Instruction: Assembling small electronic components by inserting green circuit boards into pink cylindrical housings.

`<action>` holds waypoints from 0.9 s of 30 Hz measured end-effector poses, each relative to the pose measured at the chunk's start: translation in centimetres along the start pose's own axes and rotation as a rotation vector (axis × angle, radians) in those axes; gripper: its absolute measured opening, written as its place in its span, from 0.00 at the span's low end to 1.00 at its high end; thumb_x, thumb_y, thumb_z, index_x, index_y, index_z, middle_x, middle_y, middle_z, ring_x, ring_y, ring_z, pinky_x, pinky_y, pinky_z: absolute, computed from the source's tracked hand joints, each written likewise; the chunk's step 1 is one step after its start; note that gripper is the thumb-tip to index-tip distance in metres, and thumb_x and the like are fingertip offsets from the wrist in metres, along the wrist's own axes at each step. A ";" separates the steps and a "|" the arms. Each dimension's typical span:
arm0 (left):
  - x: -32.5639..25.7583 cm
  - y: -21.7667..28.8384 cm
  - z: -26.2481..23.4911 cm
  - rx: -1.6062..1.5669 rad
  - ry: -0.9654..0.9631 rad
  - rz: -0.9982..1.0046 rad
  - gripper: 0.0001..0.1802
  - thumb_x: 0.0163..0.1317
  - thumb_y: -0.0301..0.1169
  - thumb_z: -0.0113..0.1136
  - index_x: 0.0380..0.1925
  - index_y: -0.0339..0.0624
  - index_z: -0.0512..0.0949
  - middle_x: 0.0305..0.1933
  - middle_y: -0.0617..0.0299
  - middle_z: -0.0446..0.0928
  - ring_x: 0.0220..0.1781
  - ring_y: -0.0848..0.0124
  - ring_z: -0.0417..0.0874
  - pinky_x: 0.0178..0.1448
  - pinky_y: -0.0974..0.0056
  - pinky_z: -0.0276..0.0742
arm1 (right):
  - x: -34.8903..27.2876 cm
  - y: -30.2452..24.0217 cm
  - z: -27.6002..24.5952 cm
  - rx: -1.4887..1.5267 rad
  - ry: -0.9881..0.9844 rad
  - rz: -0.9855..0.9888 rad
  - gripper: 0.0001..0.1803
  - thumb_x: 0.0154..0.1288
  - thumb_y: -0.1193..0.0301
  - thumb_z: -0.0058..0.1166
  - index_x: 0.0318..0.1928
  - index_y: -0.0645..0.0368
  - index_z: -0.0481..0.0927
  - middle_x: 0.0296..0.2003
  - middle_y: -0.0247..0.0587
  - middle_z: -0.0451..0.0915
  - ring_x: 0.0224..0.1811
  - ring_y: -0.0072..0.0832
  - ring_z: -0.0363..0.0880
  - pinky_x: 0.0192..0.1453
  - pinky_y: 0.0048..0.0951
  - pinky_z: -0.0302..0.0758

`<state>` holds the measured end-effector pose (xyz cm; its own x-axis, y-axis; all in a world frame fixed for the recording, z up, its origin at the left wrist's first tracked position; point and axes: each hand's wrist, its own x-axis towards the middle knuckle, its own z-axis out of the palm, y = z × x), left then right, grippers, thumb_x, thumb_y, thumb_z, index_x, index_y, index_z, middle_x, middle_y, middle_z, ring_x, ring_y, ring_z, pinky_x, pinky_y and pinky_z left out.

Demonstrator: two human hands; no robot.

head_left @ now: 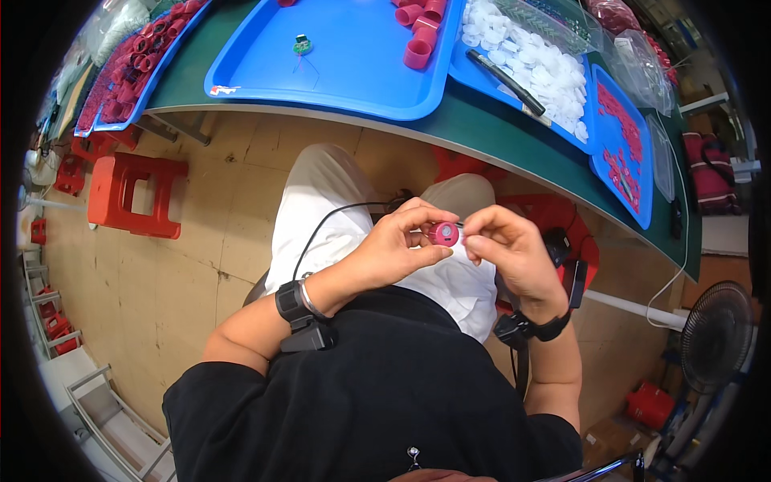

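Above my lap, my left hand grips a small magenta cylindrical part between thumb and fingers. Its round end is turned up and shows a pale disc and a small dark slot. Just right of it is my right hand, with thumb and fingertips pinched together close to the part. Whatever those fingertips hold, if anything, is too small to make out. On the big blue tray beyond my knees lies a small green circuit board with thin wires, and magenta tube pieces cluster at its right.
Right of the big tray, another blue tray carries white plastic discs and a black marker pen. A further blue tray holds small magenta parts. Red stools stand at left; a black fan is at right.
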<state>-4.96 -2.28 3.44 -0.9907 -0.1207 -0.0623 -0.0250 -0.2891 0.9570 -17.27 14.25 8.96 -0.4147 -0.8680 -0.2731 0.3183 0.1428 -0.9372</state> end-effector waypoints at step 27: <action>-0.3 -0.4 -0.2 0.242 -0.011 0.108 0.19 0.56 0.20 0.64 0.50 0.36 0.76 0.45 0.62 0.71 0.45 0.75 0.76 0.50 0.69 0.76 | 1.0 2.1 1.1 -0.009 0.156 0.023 0.05 0.63 0.78 0.56 0.40 0.63 0.81 0.34 0.33 0.80 0.35 0.15 0.73 0.40 0.19 0.70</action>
<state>-4.61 -2.26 3.00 -0.9907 -0.1280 0.0459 0.0514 -0.0396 0.9979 -16.09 13.14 6.90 -0.5354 -0.7799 -0.3240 0.3217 0.1664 -0.9321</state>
